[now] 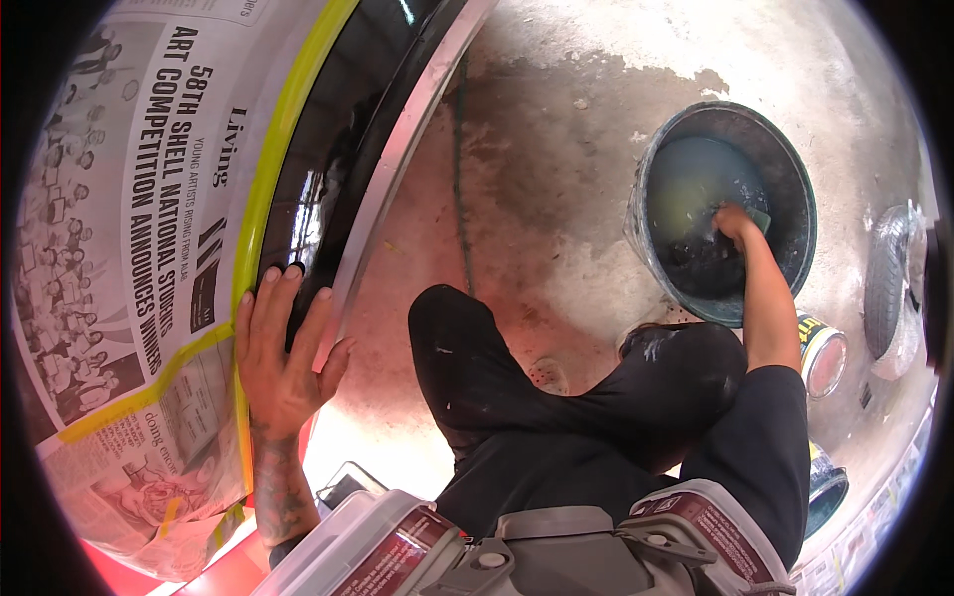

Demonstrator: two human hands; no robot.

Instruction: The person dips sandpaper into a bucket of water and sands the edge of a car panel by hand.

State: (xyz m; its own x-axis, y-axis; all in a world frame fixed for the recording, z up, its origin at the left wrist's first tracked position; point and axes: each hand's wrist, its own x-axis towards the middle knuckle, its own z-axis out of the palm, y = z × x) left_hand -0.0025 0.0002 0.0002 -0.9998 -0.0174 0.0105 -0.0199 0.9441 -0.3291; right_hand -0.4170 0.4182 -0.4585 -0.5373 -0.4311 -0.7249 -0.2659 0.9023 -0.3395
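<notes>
My left hand (pixel 288 358) rests with fingers apart on a glossy black panel (pixel 333 169), beside yellow masking tape (pixel 296 119) that edges newspaper sheets (pixel 109 228) at the left. A pale strip (pixel 417 129) runs along the panel's outer edge. My right hand (pixel 733 223) reaches down into a dark bucket (pixel 802 179) of cloudy greenish water (pixel 701 174), its fingers curled at the water. A flat greenish shape (pixel 758 221) shows by the fingers; I cannot make out exactly what they hold.
My bent knees (pixel 457 348) are over the stained concrete floor (pixel 556 179). A paint can (pixel 825 363) and a second dark container (pixel 828 497) stand at the right, near a grey tyre-like object (pixel 884 288). A thin dark line (pixel 459 179) crosses the floor.
</notes>
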